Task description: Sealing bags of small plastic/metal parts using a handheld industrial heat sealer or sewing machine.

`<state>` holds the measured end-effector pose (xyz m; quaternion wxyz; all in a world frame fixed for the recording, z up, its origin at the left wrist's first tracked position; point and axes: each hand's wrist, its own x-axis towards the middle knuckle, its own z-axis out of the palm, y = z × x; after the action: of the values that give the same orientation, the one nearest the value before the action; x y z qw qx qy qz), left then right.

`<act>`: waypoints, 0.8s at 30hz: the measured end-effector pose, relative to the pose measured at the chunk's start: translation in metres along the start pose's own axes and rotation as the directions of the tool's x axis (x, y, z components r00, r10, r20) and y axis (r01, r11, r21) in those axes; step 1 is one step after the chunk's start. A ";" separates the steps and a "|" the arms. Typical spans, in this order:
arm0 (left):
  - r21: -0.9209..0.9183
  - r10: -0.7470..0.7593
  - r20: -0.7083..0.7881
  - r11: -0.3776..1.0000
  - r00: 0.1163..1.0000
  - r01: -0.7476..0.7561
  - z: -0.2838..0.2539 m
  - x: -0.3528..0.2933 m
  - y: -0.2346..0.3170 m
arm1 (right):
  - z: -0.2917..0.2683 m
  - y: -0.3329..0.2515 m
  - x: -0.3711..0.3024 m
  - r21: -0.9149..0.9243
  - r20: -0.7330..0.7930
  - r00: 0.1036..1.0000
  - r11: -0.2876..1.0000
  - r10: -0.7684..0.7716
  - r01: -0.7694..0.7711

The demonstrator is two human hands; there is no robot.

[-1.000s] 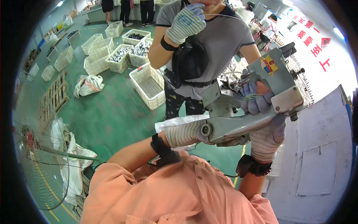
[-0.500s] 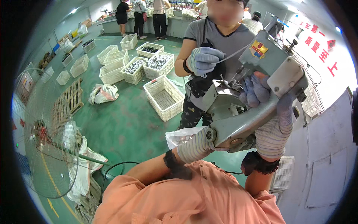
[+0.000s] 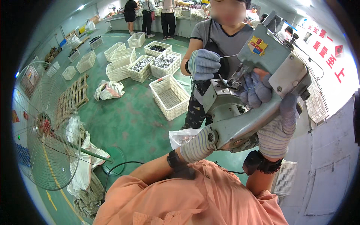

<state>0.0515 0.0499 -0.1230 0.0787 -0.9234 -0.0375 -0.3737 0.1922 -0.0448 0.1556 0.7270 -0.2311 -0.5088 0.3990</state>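
Grey-painted metal forms the sewing machine (image 3: 249, 122), which sits tilted between the wearer's orange shirt (image 3: 176, 195) and a co-worker (image 3: 234, 39) on its far side; what bears its weight from below cannot be made out. At the machine's lower left end, the left hand (image 3: 197, 145), in a striped glove, reaches in behind the casting with its fingers hidden, so I cannot tell whether they grip. On the machine's right side, the right hand (image 3: 281, 122) has its fingers (image 3: 258, 90) curled about the thick arm, gripping it with the thumb on the near side. Off the machine's upper left, the co-worker's gloved hand (image 3: 204, 64) pinches a thin strand (image 3: 229, 56) that leads toward it. A white bag (image 3: 182, 138) is just left of its lower end, and an open white crate (image 3: 170, 98) stands on the floor farther left.

By its look, the machine should handle as heavy and stiff, its smooth paint perhaps slippery under knit gloves. The thick arm and solid lower casting seem the sound places to hold; the slim needle parts (image 3: 236, 76) look more easily bent and best left untouched
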 end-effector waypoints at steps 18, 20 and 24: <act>-0.439 -0.264 0.150 0.846 0.953 0.303 -0.033 0.029 0.006 | -0.021 0.002 -0.006 0.008 -0.131 0.991 1.000 -0.008 0.010; -0.097 -0.134 0.033 0.986 0.990 0.137 -0.031 0.027 0.006 | -0.018 0.001 -0.007 -0.009 -0.107 0.994 1.000 -0.009 0.008; 0.133 -0.052 -0.220 0.988 0.974 0.083 -0.034 0.038 0.009 | -0.015 -0.001 -0.005 -0.086 -0.039 0.999 0.996 0.022 -0.026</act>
<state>0.0566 0.0357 -0.0730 0.1349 -0.8677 -0.0866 -0.4706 0.2052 -0.0487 0.1477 0.7211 -0.2761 -0.5088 0.3807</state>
